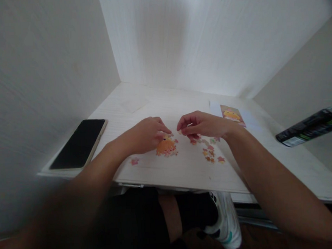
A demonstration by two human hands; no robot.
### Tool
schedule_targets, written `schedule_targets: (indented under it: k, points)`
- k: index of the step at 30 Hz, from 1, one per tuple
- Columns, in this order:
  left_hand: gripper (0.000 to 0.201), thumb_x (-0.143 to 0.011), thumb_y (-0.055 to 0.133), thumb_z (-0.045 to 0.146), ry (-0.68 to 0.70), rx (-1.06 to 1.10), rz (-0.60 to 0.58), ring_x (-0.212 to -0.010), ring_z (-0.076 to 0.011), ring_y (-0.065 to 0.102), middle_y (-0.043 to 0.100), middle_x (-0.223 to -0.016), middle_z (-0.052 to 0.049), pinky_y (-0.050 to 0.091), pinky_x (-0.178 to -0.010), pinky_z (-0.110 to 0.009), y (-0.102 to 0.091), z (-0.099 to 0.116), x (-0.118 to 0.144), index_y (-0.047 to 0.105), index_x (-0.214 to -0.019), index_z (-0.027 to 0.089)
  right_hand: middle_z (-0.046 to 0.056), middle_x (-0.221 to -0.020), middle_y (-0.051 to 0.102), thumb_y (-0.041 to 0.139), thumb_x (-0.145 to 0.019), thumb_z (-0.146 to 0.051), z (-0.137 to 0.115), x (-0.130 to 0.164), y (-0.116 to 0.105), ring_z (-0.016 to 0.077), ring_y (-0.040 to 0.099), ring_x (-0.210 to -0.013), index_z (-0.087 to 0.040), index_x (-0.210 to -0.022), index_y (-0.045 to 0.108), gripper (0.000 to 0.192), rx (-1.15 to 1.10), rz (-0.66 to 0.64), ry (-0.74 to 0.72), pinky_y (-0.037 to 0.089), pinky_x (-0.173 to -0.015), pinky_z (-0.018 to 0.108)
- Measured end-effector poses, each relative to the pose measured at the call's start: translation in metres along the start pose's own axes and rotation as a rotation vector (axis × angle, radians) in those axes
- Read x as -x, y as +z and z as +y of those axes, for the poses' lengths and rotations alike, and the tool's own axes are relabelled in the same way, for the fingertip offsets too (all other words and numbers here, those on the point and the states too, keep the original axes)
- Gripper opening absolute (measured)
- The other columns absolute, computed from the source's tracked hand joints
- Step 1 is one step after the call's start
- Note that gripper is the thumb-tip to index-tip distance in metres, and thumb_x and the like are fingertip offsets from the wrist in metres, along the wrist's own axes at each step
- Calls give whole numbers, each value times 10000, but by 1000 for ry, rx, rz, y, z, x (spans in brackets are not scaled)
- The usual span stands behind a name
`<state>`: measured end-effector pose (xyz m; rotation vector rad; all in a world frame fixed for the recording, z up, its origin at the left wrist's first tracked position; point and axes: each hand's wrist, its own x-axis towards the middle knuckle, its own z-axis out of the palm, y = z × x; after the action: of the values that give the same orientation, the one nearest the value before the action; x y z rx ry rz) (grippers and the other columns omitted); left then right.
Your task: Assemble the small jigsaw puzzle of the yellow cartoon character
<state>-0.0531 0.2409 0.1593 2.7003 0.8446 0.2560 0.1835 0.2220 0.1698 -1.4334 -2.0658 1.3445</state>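
A small patch of joined jigsaw pieces [165, 147], orange and pink, lies on the white desk [186, 168]. My left hand [146, 134] rests on its upper left edge, fingertips pressing down on it. My right hand [201, 124] hovers just to the right with fingers curled together, pinching what looks like a small puzzle piece. Several loose pieces [210, 153] are scattered under and below my right hand. One stray pink piece [134, 161] lies to the left. A reference picture card [232, 115] lies beyond my right hand.
A dark phone [79, 143] lies face up at the desk's left edge. A black and green packet [311, 126] sits at the right. White walls enclose the desk on three sides. Below the front edge are my legs and a white shoe [225, 222].
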Motion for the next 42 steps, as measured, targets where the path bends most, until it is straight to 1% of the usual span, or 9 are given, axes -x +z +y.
schedule_targets:
  k: [2, 5, 10, 19, 22, 25, 31, 34, 42]
  points:
    - [393, -843, 505, 135, 50, 16, -74, -1048, -208, 607, 644, -1216, -63, 431, -891, -312, -6, -5, 3, 718, -1137, 285, 0, -671, 645, 661, -809, -299, 1, 0, 1, 109, 583, -557, -181, -928, 651, 167, -15, -40, -19, 413, -478, 222]
    - [381, -827, 557, 156, 87, 56, -162, -1033, -204, 611, 632, -1248, -47, 431, -899, -312, -9, -9, 6, 712, -1142, 303, 5, -694, 669, 666, -810, -299, 3, -2, 3, 113, 606, -586, -176, -928, 649, 171, -17, -81, -13, 452, -508, 226]
    - [279, -820, 628, 288, 53, 12, -145, -989, -211, 596, 638, -1179, -58, 426, -895, -315, -5, -9, 4, 746, -1073, 295, 29, -754, 713, 681, -804, -285, 7, -6, 5, 127, 661, -659, -173, -891, 657, 144, -78, -89, 25, 534, -608, 251]
    - [402, -813, 637, 410, -1, -11, -146, -963, -208, 574, 607, -1096, -65, 415, -890, -300, -3, -10, 5, 685, -1197, 303, 37, -784, 724, 707, -782, -246, 4, -5, 6, 144, 697, -753, -178, -828, 661, 94, -176, 8, 80, 580, -723, 274]
    - [466, -798, 655, 418, -27, -23, -148, -965, -213, 568, 600, -1093, -78, 419, -877, -297, -3, -10, 5, 659, -1239, 270, 31, -802, 720, 705, -773, -235, 6, -5, 4, 136, 688, -747, -180, -848, 665, 101, -146, 8, 66, 570, -711, 266]
    - [425, -809, 637, 408, -2, -18, -142, -970, -215, 563, 597, -1098, -75, 415, -881, -306, -3, -9, 5, 670, -1213, 280, 30, -810, 720, 695, -775, -240, 9, -5, 0, 132, 674, -728, -186, -883, 674, 124, -91, -4, 55, 548, -672, 256]
    - [397, -792, 636, 541, 12, -12, -106, -985, -245, 549, 599, -1082, -94, 422, -860, -325, 1, -3, 4, 739, -1011, 227, 12, -747, 691, 653, -789, -252, 8, -4, -1, 106, 595, -643, -175, -913, 724, 162, 58, -120, -17, 450, -563, 225]
    - [373, -769, 665, 535, 18, -6, -86, -985, -244, 542, 601, -1078, -94, 421, -860, -323, 4, -3, 2, 751, -940, 214, 5, -724, 687, 661, -781, -261, 7, -4, 3, 100, 568, -618, -176, -917, 732, 175, 71, -187, -17, 428, -548, 224]
    - [373, -792, 679, 454, 23, 12, -123, -1065, -253, 533, 593, -1169, -75, 395, -942, -351, 3, -8, 0, 714, -1123, 287, 15, -722, 701, 684, -741, -211, 5, -4, 12, 121, 601, -616, -175, -891, 695, 155, 122, -152, -5, 443, -539, 233]
